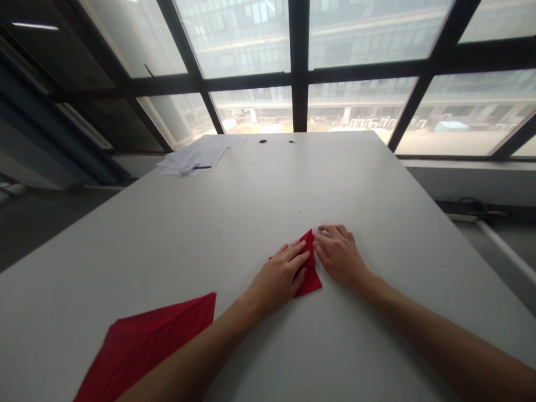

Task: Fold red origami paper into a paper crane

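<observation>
A small folded piece of red paper [310, 279], narrowing to a point at its far end, lies on the white table [234, 223]. My left hand [282, 273] rests flat across it, fingers stretched and slightly apart, covering its left part. My right hand [337, 251] is at the paper's right edge near the tip. Its fingers are loosely bent and apart, with the index fingertip touching the edge; no grip shows. A larger stack or sheet of red paper [154, 335] lies at the lower left, partly hidden under my left forearm.
White paper sheets [201, 153] lie at the far left of the table, with a dark pen-like stick [202, 167] on them. Two small round dark spots [262, 142] are near the far edge. Dark-framed windows [299, 72] rise behind. A blue curtain [54, 111] hangs at left.
</observation>
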